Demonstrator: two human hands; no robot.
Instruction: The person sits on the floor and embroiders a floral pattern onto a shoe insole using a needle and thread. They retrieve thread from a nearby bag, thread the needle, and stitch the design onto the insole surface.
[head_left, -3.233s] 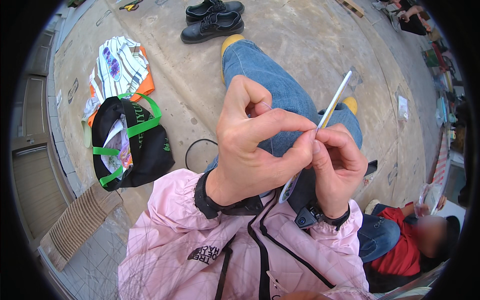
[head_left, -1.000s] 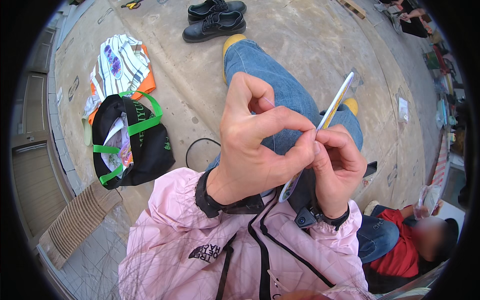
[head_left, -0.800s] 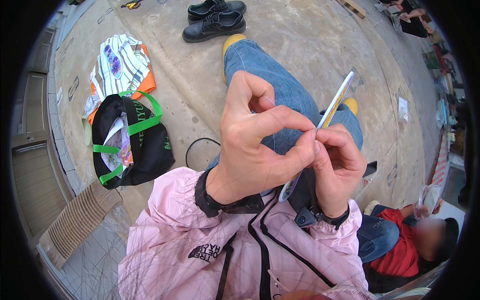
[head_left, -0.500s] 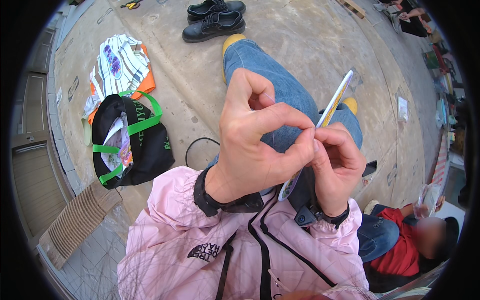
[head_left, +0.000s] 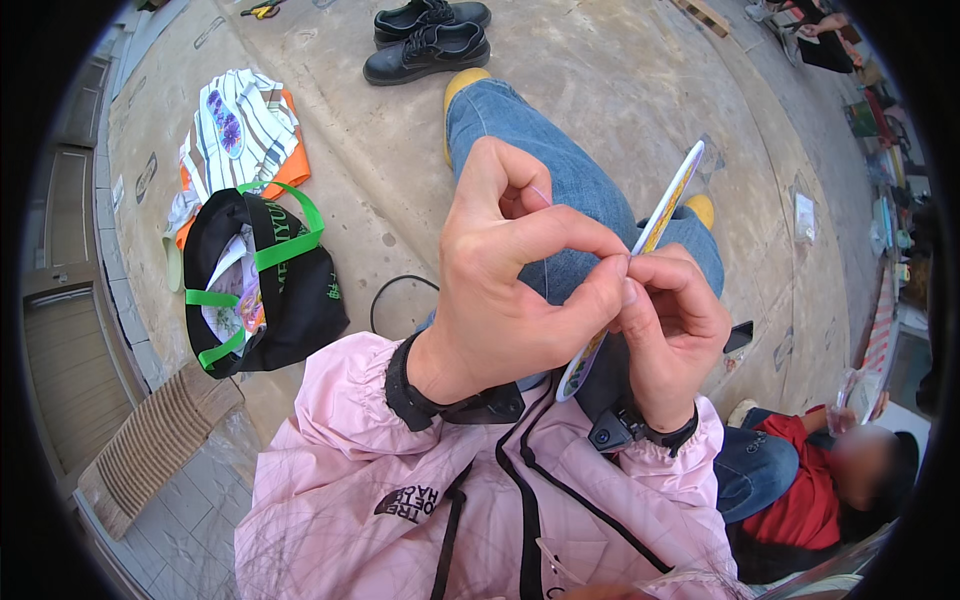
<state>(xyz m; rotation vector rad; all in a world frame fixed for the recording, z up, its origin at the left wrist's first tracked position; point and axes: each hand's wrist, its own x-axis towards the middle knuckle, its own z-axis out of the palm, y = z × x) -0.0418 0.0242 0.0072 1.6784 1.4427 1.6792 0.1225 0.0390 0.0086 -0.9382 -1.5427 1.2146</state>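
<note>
A flat, long white insole-shaped piece [head_left: 668, 200] with a coloured pattern stands edge-on above my lap. My right hand [head_left: 675, 335] grips its middle from the right, fingers curled around it. My left hand [head_left: 515, 295] pinches thumb and forefinger together at the piece's edge, touching my right fingertips. A thin pale thread [head_left: 541, 192] runs over my left fingers. Whatever sits between the pinched fingertips is too small to make out. Below the hands are my blue jeans [head_left: 520, 140] and pink jacket [head_left: 400, 480].
On the concrete floor to my left lie a black bag with green straps [head_left: 290, 290], a striped cloth [head_left: 250, 130] with another patterned insole, and a ribbed mat [head_left: 150, 445]. Black shoes [head_left: 425, 45] stand ahead. A black cable [head_left: 395, 295] loops nearby. A person in red [head_left: 810, 490] sits at lower right.
</note>
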